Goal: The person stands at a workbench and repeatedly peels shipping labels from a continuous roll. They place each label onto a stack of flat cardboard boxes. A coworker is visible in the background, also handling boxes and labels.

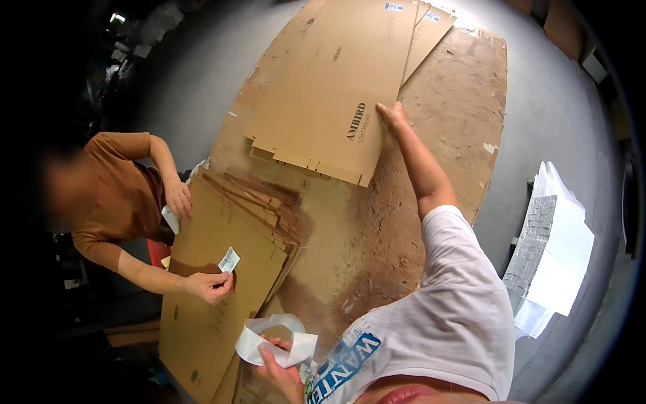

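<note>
My right arm stretches away across the table, and my right hand [391, 116] grips the right edge of a large flat brown cardboard box blank [323, 87]. The thumb side shows on top; some fingers are hidden. Dark print marks this blank, and a small white label [393, 7] is stuck near its far edge. Close to my body, my left hand [281, 367] is closed on a loosely coiled roll of white labels [252, 347]. Beside it at the left lies a stack of similar blanks [222, 236]. A co-worker's hand [210, 286] holds a white printed label [229, 260] over that stack.
A worn brown tabletop [464, 94] carries both piles. Another labelled blank [427, 34] pokes out beneath the far one. The co-worker [121, 182] stands at the left, the other hand by the stack with white paper. White sheets [555, 262] are piled on the right.
</note>
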`<action>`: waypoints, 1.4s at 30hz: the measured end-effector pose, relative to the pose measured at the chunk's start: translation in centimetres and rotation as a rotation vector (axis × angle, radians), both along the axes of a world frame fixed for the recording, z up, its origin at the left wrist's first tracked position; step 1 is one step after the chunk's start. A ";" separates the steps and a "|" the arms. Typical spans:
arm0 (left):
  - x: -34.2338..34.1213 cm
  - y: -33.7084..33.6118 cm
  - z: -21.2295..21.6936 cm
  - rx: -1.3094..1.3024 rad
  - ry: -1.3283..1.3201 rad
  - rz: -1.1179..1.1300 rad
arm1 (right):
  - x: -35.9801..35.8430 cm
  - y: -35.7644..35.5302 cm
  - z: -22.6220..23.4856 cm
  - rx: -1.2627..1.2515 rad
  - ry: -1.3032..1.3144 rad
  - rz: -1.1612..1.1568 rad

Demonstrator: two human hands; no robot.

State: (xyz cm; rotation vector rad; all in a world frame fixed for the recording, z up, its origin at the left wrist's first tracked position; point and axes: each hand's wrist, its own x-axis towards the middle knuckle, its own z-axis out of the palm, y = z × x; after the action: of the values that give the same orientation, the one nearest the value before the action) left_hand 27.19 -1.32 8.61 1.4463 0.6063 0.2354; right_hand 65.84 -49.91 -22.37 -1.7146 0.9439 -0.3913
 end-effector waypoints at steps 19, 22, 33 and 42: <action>-6.5 0.0 11.0 0.137 -0.379 -0.152 | -33.1 36.4 33.7 0.187 -1.256 1.759; -10.3 2.0 12.0 0.090 -0.389 -0.102 | -37.2 38.4 35.6 0.429 -0.959 1.987; -17.3 4.8 2.7 -0.430 -0.486 -0.007 | -45.4 43.0 35.3 0.809 -0.429 1.648; -18.8 8.8 5.4 -0.399 -0.456 0.032 | -47.8 42.6 37.0 0.759 -0.513 1.876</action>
State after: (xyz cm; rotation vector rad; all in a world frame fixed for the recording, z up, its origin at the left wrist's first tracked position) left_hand 8.40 7.47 13.99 0.9548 0.2799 0.4292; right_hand 18.02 -7.35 14.60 -1.0343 -0.9408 0.6865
